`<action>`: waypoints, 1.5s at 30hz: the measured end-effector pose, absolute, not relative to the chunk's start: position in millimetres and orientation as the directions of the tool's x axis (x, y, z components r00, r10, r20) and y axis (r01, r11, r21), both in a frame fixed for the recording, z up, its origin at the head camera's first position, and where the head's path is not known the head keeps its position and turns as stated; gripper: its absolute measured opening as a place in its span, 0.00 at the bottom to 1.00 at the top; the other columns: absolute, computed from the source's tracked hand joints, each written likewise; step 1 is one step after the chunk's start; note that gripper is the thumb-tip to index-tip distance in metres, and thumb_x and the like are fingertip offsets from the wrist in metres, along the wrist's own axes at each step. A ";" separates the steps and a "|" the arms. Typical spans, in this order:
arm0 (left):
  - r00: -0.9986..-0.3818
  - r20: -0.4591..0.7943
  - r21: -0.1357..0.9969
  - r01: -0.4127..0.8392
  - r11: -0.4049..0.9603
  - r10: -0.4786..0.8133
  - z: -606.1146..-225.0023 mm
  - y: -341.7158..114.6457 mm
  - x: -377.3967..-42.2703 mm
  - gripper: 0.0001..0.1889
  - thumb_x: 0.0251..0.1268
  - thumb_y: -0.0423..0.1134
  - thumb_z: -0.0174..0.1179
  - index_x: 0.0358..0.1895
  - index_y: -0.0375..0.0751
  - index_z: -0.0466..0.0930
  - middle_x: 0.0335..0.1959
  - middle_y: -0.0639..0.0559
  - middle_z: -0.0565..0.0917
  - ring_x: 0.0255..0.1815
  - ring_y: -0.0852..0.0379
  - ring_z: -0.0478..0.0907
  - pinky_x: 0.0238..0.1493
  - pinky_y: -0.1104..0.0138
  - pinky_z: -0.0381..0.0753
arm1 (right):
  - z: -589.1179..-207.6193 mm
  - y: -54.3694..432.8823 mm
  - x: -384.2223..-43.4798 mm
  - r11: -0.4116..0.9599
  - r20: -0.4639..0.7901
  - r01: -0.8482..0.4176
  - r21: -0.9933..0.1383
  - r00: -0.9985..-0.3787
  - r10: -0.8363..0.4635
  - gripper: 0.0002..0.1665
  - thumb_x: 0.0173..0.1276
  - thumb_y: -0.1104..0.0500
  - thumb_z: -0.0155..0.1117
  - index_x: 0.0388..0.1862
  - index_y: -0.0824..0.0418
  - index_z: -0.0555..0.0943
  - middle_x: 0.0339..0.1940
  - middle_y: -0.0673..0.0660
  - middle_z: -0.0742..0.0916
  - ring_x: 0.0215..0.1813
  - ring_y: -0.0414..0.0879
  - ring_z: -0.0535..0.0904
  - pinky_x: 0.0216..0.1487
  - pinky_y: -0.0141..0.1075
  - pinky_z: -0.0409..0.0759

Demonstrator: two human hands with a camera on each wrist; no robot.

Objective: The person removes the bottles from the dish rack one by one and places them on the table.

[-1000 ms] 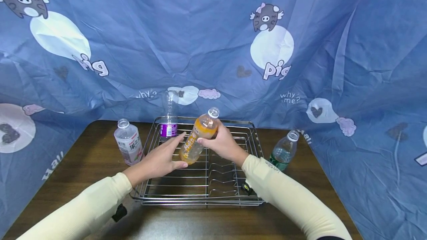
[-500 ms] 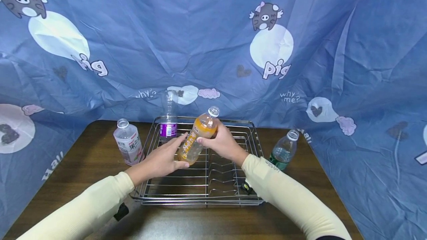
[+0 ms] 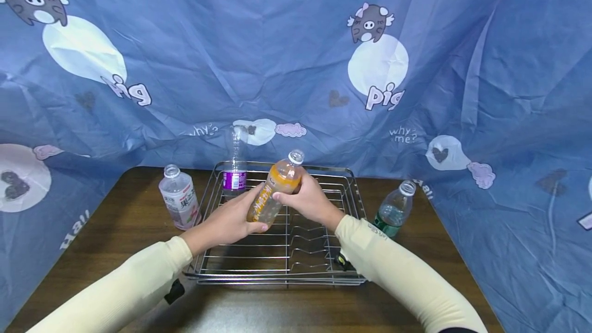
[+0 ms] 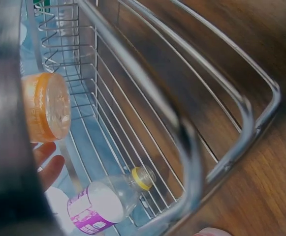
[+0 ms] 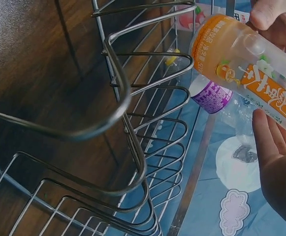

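An uncapped plastic drink bottle with an orange label (image 3: 273, 189) is held tilted over the metal wire rack (image 3: 287, 274), its mouth up and to the right. My right hand (image 3: 312, 202) grips its upper half, thumb across the front. The left hand (image 3: 231, 220) is round the lower end, thumb at the base and fingers along the left side. In the left wrist view the bottle's base (image 4: 60, 106) shows, with fingertips (image 4: 54, 169) beside it. A purple-labelled bottle (image 3: 234, 180) stands neck-down in the rack's far left corner; its yellow neck ring (image 4: 142, 178) shows in the left wrist view.
Left of the rack stands an uncapped bottle with a white and pink label (image 3: 178, 199). A green-labelled bottle (image 3: 393, 209) stands on the right, partly behind the right sleeve. All rest on a dark wooden table (image 3: 259, 307) before a blue printed curtain (image 3: 296, 66).
My left hand has moved right and closed round the bottle's lower end. The right hand keeps its grip with hardly any movement, and the bottle holds its tilt.
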State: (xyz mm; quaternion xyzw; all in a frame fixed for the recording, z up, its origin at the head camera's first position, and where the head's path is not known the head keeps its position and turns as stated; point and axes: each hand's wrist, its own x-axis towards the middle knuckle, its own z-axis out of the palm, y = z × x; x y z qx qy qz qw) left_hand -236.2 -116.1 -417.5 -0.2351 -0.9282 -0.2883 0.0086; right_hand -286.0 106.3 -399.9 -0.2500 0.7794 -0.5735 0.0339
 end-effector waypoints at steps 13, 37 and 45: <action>-0.899 0.128 0.558 0.414 0.719 0.418 -415.7 -111.9 -243.4 0.53 0.56 0.50 0.75 0.80 0.44 0.51 0.54 0.40 0.83 0.47 0.44 0.83 0.48 0.46 0.84 | -398.7 104.5 -286.0 0.256 0.234 -0.368 -0.894 -0.870 -0.434 0.41 0.60 0.58 0.77 0.68 0.64 0.67 0.56 0.59 0.83 0.52 0.50 0.84 0.51 0.38 0.85; -0.903 0.158 0.565 0.414 0.713 0.399 -407.0 -110.6 -242.0 0.45 0.62 0.52 0.71 0.77 0.42 0.57 0.52 0.43 0.84 0.48 0.46 0.84 0.50 0.49 0.84 | -384.4 103.9 -283.1 0.272 0.207 -0.351 -0.896 -0.872 -0.443 0.40 0.60 0.58 0.77 0.67 0.65 0.69 0.56 0.61 0.82 0.51 0.52 0.85 0.49 0.38 0.86; -0.904 0.151 0.575 0.409 0.709 0.399 -408.2 -110.3 -241.4 0.46 0.63 0.55 0.69 0.78 0.43 0.56 0.52 0.43 0.84 0.48 0.47 0.84 0.48 0.49 0.84 | -385.6 104.7 -283.4 0.255 0.206 -0.345 -0.903 -0.871 -0.446 0.41 0.61 0.57 0.77 0.68 0.64 0.68 0.57 0.60 0.82 0.52 0.52 0.85 0.50 0.38 0.86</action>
